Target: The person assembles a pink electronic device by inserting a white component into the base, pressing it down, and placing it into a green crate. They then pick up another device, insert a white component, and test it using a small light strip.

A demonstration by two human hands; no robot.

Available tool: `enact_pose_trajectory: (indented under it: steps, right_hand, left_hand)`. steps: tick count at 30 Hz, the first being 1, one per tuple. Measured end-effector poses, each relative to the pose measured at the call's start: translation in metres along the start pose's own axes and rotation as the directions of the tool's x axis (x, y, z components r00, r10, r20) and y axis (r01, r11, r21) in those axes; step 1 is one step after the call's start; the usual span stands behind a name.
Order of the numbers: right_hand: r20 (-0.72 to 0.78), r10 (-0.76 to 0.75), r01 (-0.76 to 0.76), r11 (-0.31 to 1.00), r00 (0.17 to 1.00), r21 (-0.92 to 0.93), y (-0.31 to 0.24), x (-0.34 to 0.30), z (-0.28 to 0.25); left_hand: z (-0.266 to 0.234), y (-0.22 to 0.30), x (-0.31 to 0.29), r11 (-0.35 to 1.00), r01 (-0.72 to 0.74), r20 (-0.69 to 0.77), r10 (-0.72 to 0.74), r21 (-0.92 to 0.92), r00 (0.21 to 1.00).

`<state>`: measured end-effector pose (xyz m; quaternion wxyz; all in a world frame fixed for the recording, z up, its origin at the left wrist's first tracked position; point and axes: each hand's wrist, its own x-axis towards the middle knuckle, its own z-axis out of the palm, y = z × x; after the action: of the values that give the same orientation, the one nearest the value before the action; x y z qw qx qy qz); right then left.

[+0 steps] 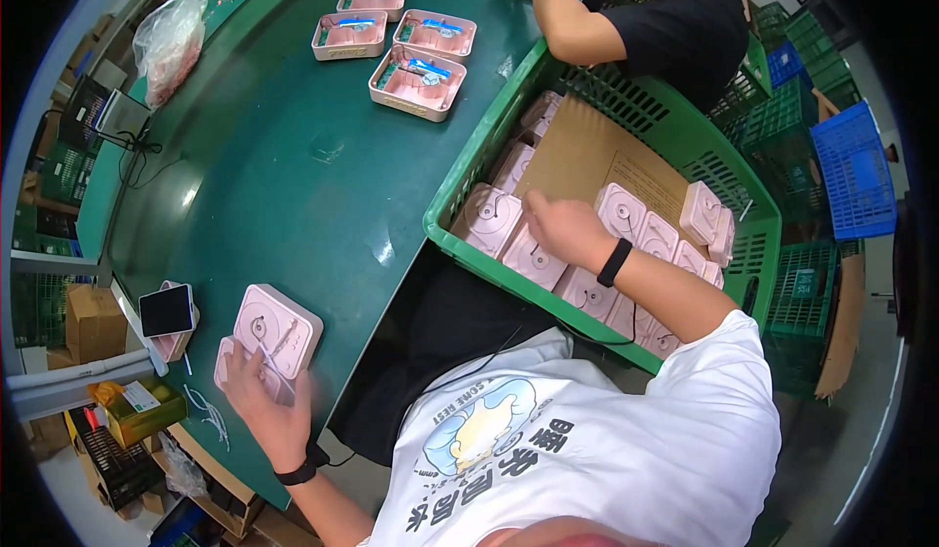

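At the lower left of the table, my left hand (259,405) rests over pink plastic housings, its fingers spread. One square pink housing (279,322) with a round recess and a thin wire lies right beyond the fingertips. Another is partly covered by the hand. Over the green crate (469,244) at the right is my right hand (567,229), its fingers curled by the edge of a brown cardboard sheet (597,151). What those fingers hold, if anything, is hidden. Several pink housings (489,219) with wires sit in the crate around this hand.
Open pink cases (419,82) with blue parts inside stand at the table's far side. A phone (166,310) lies on a pink piece at the left edge, near white cables (207,418). A co-worker in a black shirt (675,38) sits behind the crate. Stacked crates (782,126) fill the right.
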<state>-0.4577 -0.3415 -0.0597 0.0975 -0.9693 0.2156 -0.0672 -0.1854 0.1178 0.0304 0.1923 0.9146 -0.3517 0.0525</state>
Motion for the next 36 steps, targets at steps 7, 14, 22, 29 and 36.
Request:
enact_pose_trajectory:
  steps: [7,14,22,29,36]
  right_hand:
    - [-0.191,0.339,-0.331,0.941,0.921,0.075,0.069,0.015,-0.054]
    - [-0.024,0.440,-0.438,0.897,0.898,0.060,0.098,0.021,-0.052]
    - [0.099,-0.018,0.013,0.998,0.995,0.054,0.086,0.014,-0.069]
    - [0.395,0.117,-0.223,0.947,0.911,0.233,0.030,0.000,-0.051]
    - [0.021,0.008,-0.011,0.990,1.000,0.139,-0.030,-0.016,-0.066]
  left_hand:
    - [0.000,0.000,0.001,0.998,-0.042,-0.016,0.043,0.055,0.999]
    - [0.003,-0.006,-0.003,0.999,0.001,0.008,-0.002,0.044,1.000]
    - [0.000,-0.005,-0.002,0.997,-0.033,0.008,0.033,0.073,0.999]
    - [0.004,-0.007,-0.002,0.998,-0.015,0.016,0.014,0.066,1.000]
    - [0.001,-0.001,-0.001,0.998,-0.023,0.016,0.022,0.053,1.000]
